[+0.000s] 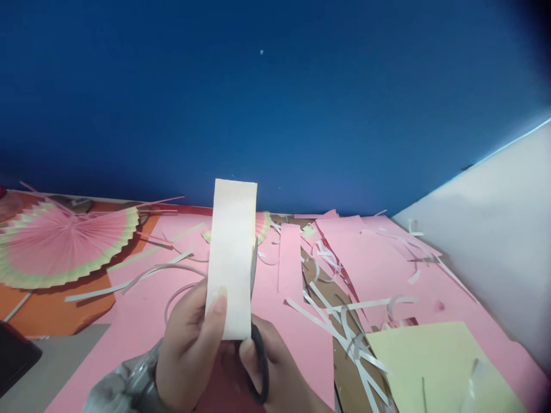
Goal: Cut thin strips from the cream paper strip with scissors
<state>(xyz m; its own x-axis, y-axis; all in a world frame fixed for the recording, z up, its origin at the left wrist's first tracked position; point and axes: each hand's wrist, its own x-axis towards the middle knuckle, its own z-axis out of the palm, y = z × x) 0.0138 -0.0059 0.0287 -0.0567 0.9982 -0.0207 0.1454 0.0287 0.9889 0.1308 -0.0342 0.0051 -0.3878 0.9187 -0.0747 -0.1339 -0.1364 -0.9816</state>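
My left hand (189, 338) grips a pale cream strip of paper (232, 246) near its lower left edge, thumb on the face toward me. The strip stands upright, its long side running away from me. My right hand (275, 361) is closed round the black handles of a pair of scissors (260, 367). Their blade lies along the strip's right edge, partly hidden behind the paper. Beyond the strip, a small pink and yellow folded paper fan (262, 223) is mostly covered.
A larger pleated pink paper fan (69, 241) with a yellow-green rim lies left on orange paper (92, 310). Narrow white paper strips (353, 338) are scattered at right. Pink sheets (387, 264) and a pale yellow sheet (439, 355) cover the table. A blue wall (275, 103) rises behind.
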